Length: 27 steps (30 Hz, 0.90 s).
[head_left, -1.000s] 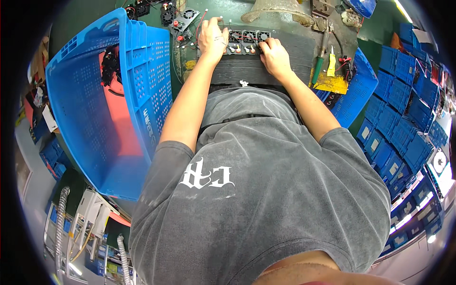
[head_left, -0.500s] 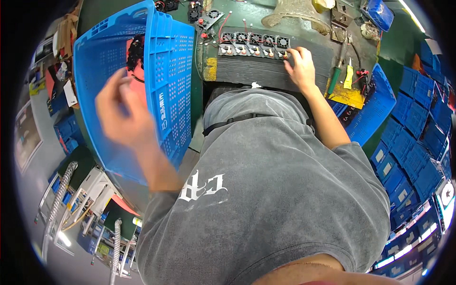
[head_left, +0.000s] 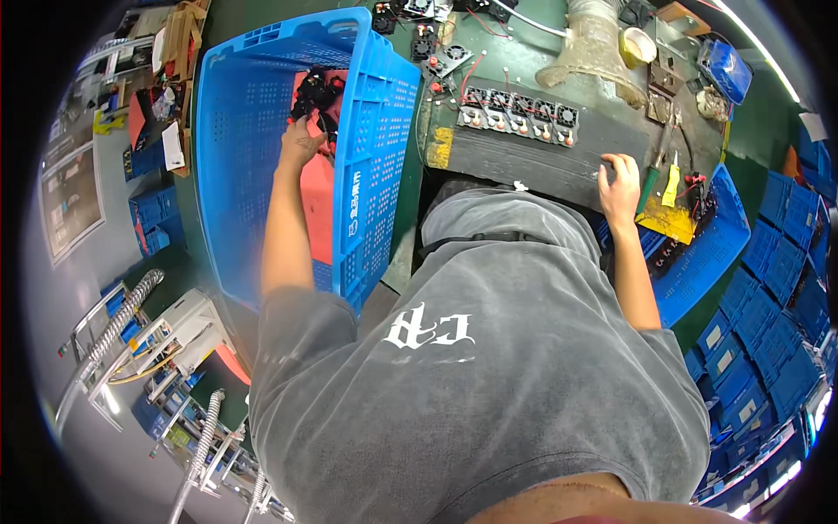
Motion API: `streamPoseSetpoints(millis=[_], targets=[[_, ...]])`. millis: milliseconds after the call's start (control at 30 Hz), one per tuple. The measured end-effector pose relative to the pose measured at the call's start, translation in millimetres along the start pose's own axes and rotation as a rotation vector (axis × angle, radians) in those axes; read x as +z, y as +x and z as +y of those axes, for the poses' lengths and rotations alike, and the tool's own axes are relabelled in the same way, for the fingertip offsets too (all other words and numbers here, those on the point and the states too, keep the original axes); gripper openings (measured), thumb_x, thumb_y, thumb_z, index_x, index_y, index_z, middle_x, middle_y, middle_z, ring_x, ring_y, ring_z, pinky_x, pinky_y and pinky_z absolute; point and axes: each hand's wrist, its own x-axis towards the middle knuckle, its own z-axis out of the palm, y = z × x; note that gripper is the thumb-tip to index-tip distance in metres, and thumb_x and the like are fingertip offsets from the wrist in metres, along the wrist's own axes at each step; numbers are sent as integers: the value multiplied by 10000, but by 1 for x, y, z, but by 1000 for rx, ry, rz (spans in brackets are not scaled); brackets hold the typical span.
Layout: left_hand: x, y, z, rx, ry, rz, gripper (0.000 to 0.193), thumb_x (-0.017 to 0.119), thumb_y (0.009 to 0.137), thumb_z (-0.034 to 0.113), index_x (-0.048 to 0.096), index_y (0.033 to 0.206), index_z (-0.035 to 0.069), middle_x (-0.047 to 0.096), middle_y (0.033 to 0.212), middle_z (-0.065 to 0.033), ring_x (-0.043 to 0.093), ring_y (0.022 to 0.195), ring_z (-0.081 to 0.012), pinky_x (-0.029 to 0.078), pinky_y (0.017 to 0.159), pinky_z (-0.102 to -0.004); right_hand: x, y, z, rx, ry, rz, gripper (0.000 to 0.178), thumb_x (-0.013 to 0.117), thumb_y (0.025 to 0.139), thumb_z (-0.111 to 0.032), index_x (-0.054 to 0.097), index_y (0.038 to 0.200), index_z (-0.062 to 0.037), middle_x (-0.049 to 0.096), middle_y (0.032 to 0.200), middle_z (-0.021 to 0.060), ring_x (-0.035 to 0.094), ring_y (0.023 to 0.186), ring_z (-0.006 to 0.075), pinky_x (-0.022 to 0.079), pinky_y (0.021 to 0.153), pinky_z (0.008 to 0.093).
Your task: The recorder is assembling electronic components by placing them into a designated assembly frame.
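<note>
My left hand (head_left: 301, 145) reaches into the tall blue crate (head_left: 381, 175), its fingers apart against a heap of small black fans (head_left: 316, 91) with wires. That heap lies on a pink-red sheet (head_left: 319, 218) inside the crate. My right hand (head_left: 619, 185) is over the right end of a dark block (head_left: 524, 162), fingers loosely bent and apart, with nothing visible in them. Along the back of that block runs a row of several small square black fans (head_left: 521, 106), with pale round-tipped pieces (head_left: 509, 124) in front of them. The right hand is clear of this row.
On the green bench, loose fans (head_left: 447, 61) lie at the back left. A flared, stained funnel-like piece (head_left: 594, 61) stands behind the block. To the right are a green-handled tool (head_left: 648, 188), a yellow tag (head_left: 670, 185) and a smaller blue crate (head_left: 711, 249).
My left hand has moved forward, deeper into the crate, to the black fans. My right hand has left the right end of the fan row and drawn back toward me. The view has shifted.
</note>
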Motion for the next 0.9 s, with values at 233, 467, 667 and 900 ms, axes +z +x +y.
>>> streamPoseSetpoints(millis=[233, 467, 667, 900], targets=[[42, 42, 23, 112, -136, 422, 793, 782, 852, 333, 451, 1452, -66, 535, 1393, -317, 508, 1275, -494, 409, 1115, -518, -19, -9, 2, 83, 2, -4, 169, 704, 870, -53, 701, 1038, -34, 648, 1058, 139, 641, 1021, 322, 512, 920, 413], [50, 100, 24, 30, -246, 426, 974, 830, 796, 509, 427, 1460, -79, 578, 1316, -342, 556, 1198, -520, 447, 1051, -530, -22, -7, -12, 82, -34, -49, 162, 697, 880, -51, 700, 1041, -34, 648, 1066, 140, 641, 1028, 328, 510, 921, 410], [63, 134, -47, -418, -271, 40, 928, 878, 700, 558, 567, 1302, -76, 700, 1194, -285, 684, 1135, -420, 542, 984, -463, -14, 5, -24, 7, 36, -69, 179, 692, 889, -33, 695, 1068, -38, 647, 1076, 127, 652, 996, 296, 529, 887, 384], [33, 106, 3, -278, -717, 389, 785, 929, 614, 301, 586, 1199, -92, 720, 1034, -222, 727, 932, -328, 573, 873, -412, -21, -3, -22, 41, 18, -38, 183, 682, 901, -20, 697, 1082, -45, 647, 1082, 107, 654, 945, 256, 538, 824, 349]])
